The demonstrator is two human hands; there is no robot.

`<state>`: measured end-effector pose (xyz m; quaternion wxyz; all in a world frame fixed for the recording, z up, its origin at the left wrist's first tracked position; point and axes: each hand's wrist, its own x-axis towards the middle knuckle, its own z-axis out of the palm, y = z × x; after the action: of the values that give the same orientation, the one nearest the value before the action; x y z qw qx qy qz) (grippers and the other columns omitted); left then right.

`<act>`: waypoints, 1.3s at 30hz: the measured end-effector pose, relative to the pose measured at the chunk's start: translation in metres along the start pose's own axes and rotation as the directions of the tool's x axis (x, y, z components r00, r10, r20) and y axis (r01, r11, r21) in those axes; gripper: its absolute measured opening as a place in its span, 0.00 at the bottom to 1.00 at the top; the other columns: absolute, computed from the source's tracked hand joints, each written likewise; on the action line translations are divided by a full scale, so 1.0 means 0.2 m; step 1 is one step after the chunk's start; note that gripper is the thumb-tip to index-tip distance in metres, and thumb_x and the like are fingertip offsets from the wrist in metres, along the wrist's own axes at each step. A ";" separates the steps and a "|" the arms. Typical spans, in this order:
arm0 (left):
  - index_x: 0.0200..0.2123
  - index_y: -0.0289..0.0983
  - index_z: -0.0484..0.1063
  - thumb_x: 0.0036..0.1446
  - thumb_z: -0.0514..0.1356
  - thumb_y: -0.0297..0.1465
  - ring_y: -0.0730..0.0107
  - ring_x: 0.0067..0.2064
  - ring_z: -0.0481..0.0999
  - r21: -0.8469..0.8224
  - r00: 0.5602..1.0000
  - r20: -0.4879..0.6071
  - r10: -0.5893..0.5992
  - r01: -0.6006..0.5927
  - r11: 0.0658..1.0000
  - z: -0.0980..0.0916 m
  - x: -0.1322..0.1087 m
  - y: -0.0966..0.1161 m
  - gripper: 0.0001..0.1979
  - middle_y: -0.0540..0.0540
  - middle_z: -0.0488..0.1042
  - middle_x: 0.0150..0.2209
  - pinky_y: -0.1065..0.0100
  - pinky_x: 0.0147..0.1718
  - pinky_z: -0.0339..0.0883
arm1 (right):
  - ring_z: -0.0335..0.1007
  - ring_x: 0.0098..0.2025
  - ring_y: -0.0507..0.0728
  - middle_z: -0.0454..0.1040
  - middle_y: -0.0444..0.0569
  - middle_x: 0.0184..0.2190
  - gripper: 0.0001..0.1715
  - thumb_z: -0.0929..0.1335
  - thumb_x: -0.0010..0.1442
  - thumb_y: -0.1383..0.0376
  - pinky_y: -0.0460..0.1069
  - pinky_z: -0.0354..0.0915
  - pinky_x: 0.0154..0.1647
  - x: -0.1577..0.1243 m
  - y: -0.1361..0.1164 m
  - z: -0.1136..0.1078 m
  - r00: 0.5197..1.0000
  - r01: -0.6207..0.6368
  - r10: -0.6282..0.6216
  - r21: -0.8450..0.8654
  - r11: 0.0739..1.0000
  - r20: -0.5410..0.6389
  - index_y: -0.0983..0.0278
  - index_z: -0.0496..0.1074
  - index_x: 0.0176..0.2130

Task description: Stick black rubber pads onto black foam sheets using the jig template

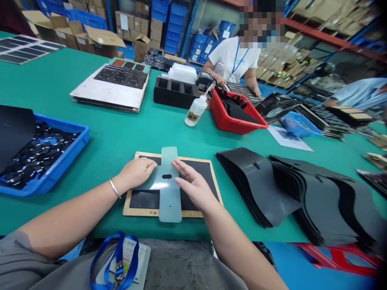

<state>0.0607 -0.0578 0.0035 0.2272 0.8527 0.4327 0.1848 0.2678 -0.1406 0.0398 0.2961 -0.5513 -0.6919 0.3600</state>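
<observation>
A translucent pale-green cross-shaped plastic sheet [170, 205] lies over a black panel with a tan border [144, 200] on the table. A small dark slot shows at the sheet's middle. My left hand [138, 172] rests on the sheet's left arm, palm down, its fingers close together and pointing right; its thumb is hidden. On the other side, my right hand [196, 187] is open with fingers apart, the tips at the sheet's right edge. It covers that side of the sheet, and nothing shows in its grasp.
Stacks of curved black sheets [256, 177] lie at right. A blue tray [68, 155] of small black pieces stands at left. Beyond are a squeeze bottle [196, 109], a red bin [232, 123], a black compartment box [175, 94] and a white board [105, 90]. A co-worker [234, 60] stands opposite.
</observation>
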 end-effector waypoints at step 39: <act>0.18 0.36 0.65 0.42 0.58 0.30 0.76 0.18 0.60 -0.765 0.893 0.146 -0.426 0.375 0.523 -0.36 -0.03 -0.02 0.06 0.53 0.62 0.15 0.75 0.16 0.54 | 0.67 0.28 0.55 0.71 0.47 0.27 0.09 0.65 0.57 0.61 0.48 0.61 0.26 -0.62 0.07 -0.32 0.654 -0.216 -0.106 -0.319 0.923 -0.749 0.62 0.71 0.36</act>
<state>0.0179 -0.0433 0.0609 0.5953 0.5409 0.5002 0.3208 0.3550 -0.2494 0.0626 0.4321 -0.7180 -0.5447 -0.0342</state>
